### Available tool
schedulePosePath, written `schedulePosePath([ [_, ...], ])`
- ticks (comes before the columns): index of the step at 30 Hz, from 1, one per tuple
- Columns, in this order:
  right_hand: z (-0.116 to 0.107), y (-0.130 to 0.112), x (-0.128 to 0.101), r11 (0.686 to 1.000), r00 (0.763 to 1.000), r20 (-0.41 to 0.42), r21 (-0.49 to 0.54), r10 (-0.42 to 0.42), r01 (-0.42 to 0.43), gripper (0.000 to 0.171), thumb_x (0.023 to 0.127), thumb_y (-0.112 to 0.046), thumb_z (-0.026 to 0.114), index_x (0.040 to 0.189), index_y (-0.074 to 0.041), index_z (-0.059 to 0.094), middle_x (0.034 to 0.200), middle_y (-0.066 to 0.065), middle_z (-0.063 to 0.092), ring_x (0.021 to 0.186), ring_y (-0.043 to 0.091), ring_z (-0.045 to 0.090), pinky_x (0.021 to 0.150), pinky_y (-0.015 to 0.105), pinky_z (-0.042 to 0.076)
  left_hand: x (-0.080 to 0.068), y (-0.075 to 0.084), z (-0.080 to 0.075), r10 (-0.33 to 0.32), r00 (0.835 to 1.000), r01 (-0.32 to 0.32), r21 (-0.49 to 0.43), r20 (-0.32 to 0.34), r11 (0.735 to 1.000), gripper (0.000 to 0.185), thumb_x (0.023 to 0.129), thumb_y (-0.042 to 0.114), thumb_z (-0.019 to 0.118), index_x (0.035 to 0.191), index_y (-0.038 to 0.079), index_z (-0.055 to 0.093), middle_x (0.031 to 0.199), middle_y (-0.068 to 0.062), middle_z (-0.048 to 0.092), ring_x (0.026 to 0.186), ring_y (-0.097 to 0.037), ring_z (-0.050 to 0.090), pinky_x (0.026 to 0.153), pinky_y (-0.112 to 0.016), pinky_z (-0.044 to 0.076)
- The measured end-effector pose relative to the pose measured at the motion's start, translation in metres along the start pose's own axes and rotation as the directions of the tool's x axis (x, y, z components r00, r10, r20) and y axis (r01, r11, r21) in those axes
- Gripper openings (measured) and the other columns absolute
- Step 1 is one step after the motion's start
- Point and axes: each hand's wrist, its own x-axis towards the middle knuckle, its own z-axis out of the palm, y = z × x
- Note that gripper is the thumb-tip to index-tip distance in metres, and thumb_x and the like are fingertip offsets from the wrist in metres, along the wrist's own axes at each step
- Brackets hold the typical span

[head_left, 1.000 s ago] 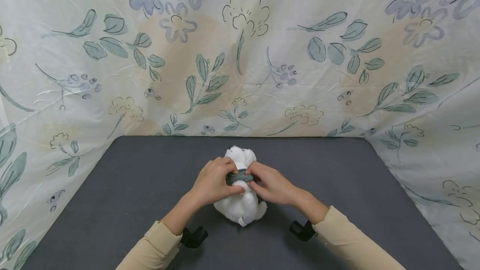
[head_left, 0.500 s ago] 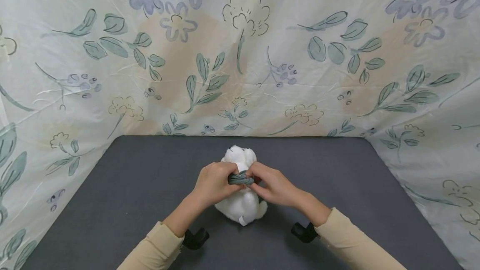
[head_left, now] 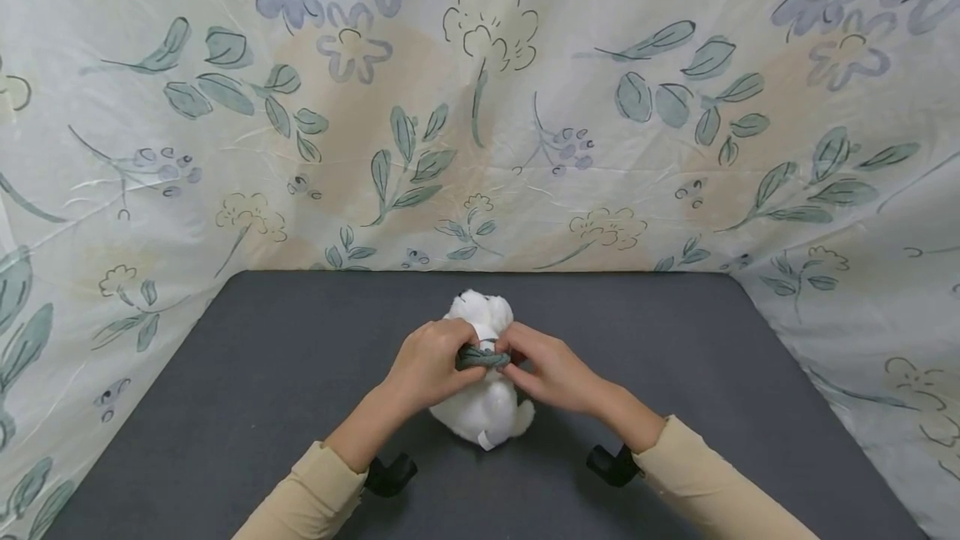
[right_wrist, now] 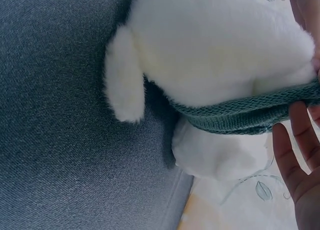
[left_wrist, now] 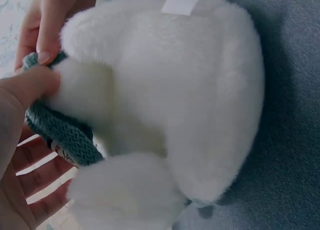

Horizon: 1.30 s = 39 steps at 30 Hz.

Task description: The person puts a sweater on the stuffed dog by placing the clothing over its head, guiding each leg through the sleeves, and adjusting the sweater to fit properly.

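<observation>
Here, L to R rel. to the white plush toy [head_left: 480, 415]: L hand [head_left: 426, 363], on toy's L, grip pinched on near end of green knit band [head_left: 480, 357]; band across toy's neck, long axis L–R betw. hands, i.e. crosswise to toy, which sits upright on table [head_left: 300, 348]; R hand [head_left: 551, 369], on toy's R, grip pinching opp. end; neither hand nearer.

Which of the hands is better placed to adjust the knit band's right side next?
Likely the right hand: it pinches the green knit band on that side of the plush toy, while the left hand grips the opposite side.
</observation>
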Motion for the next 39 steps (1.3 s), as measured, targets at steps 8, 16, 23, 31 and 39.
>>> schedulePosePath([
  [8, 0.0, 0.0, 0.002, 0.998, 0.998, -0.012, 0.02, 0.06, -0.06, 0.018, 0.087, -0.008, 0.063, 0.099, -0.017, 0.054, 0.095, -0.007, 0.054, 0.079, 0.004, 0.055, 0.064, 0.02, 0.049, -0.004, -0.001, 0.009, 0.059, 0.998, -0.057, 0.09, -0.024, 0.994, 0.043, 0.062, 0.031, 0.084, 0.086, 0.015, 0.051, 0.077, 0.006, 0.051, 0.061, -0.007, 0.047, 0.053, -0.022, 0.04],
  [16, 0.001, 0.001, 0.0, 0.998, 0.997, -0.047, 0.042, 0.055, -0.053, 0.018, 0.086, -0.007, 0.063, 0.097, -0.018, 0.056, 0.094, -0.006, 0.054, 0.079, 0.005, 0.056, 0.063, 0.02, 0.05, -0.005, 0.0, 0.015, 0.036, 0.995, -0.027, 0.103, -0.094, 0.994, 0.038, 0.068, 0.028, 0.08, 0.086, 0.014, 0.049, 0.072, 0.005, 0.049, 0.05, -0.005, 0.04, 0.043, -0.018, 0.032],
  [23, 0.005, 0.004, -0.005, 0.999, 0.998, -0.058, 0.026, 0.033, -0.032, 0.016, 0.085, -0.009, 0.066, 0.095, -0.019, 0.058, 0.089, -0.007, 0.054, 0.074, 0.003, 0.053, 0.061, 0.021, 0.049, -0.001, -0.001, 0.013, 0.026, 0.99, -0.018, 0.064, -0.142, 0.998, 0.037, 0.071, 0.023, 0.08, 0.084, 0.012, 0.047, 0.065, 0.006, 0.042, 0.046, -0.004, 0.031, 0.041, -0.018, 0.025],
  [31, 0.0, 0.005, -0.007, 0.992, 0.988, -0.088, 0.018, 0.126, -0.125, 0.01, 0.091, -0.015, 0.059, 0.1, -0.016, 0.056, 0.086, -0.006, 0.061, 0.074, 0.004, 0.059, 0.065, 0.023, 0.05, 0.0, -0.003, 0.008, -0.014, 0.999, 0.015, 0.006, -0.047, 1.0, 0.036, 0.069, 0.016, 0.08, 0.089, 0.014, 0.05, 0.071, 0.006, 0.05, 0.054, -0.005, 0.041, 0.048, -0.02, 0.035],
  [39, -0.003, 0.004, 0.003, 0.96, 0.957, -0.088, -0.034, 0.275, -0.279, 0.025, 0.087, -0.02, 0.065, 0.108, -0.01, 0.054, 0.081, -0.005, 0.057, 0.068, 0.003, 0.053, 0.061, 0.02, 0.047, 0.0, 0.001, 0.009, 0.05, 0.999, -0.05, -0.03, 0.008, 0.998, 0.038, 0.07, 0.012, 0.079, 0.097, 0.013, 0.053, 0.085, 0.003, 0.058, 0.065, -0.006, 0.051, 0.057, -0.023, 0.044],
])
